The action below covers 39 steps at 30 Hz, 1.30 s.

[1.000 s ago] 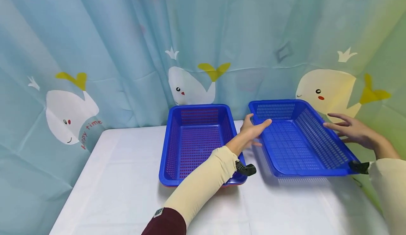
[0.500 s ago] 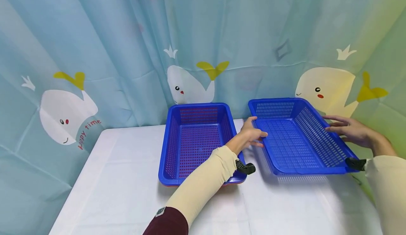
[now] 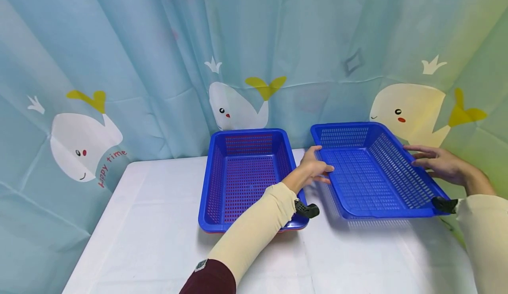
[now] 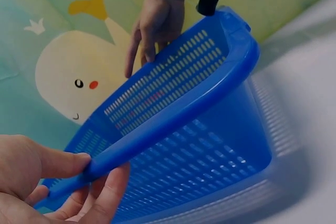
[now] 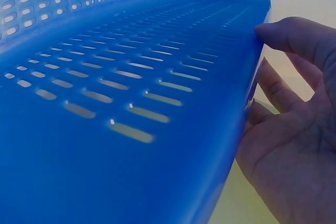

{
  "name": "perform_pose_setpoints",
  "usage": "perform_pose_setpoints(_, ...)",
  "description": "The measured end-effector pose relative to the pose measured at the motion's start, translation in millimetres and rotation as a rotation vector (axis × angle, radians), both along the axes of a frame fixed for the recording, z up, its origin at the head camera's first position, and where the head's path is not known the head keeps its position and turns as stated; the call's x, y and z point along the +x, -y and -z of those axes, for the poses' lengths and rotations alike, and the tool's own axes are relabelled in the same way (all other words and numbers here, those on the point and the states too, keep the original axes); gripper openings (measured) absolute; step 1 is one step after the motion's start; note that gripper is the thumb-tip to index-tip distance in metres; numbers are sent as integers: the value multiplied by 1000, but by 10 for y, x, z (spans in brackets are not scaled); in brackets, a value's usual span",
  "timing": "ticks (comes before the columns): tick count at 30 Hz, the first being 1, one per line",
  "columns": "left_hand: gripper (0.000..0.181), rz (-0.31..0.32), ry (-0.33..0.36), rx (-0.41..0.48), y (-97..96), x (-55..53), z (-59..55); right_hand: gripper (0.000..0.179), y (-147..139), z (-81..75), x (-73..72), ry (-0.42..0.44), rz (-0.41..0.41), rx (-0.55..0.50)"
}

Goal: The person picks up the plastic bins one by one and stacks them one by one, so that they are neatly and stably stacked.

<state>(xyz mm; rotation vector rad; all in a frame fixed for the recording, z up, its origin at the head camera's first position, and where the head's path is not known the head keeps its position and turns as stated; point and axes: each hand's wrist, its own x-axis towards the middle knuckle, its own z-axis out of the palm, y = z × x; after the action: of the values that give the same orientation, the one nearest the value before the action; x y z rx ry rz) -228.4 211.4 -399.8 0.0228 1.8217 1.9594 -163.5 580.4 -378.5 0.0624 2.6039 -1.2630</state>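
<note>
A blue plastic basket (image 3: pixel 367 179) with slotted sides is at the right of the table in the head view, with a shadow under its front edge. My left hand (image 3: pixel 313 166) pinches its left rim; in the left wrist view the thumb (image 4: pixel 65 163) lies over the rim and the fingers curl beneath. On the opposite long side, my right hand (image 3: pixel 442 166) holds the right rim. The right wrist view shows that thumb (image 5: pixel 294 35) on the rim's inner edge, the other fingers outside the wall.
A second blue basket (image 3: pixel 250 170) stands left of the held one, with red showing through its holes and below its front rim. My left forearm crosses over its front right corner. Behind the white table (image 3: pixel 158 223) hangs a curtain (image 3: pixel 166 65) with whale prints.
My left thumb has come down from a raised position onto the left rim. My right fingers have closed in on the right rim. The baskets have barely moved.
</note>
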Motion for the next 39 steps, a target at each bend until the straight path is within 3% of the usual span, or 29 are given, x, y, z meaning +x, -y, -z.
perform_pose_setpoints(22, 82, -10, -53, -61, 3, 20, -50, 51, 38, -62, 34, -24, -18, 50)
perform_pose_setpoints(25, 82, 10, -69, -80, 14, 33, -99, 50, 47, -100, 70, -24, -15, 77)
perform_pose_setpoints(31, 81, 48, -100, -110, 81, 44, -247, 64, 94, -255, 112, 9, -29, 152)
perform_pose_setpoints(39, 81, 135, -160, -68, 261, 69, -457, 71, 208, -464, 189, 18, -40, 217)
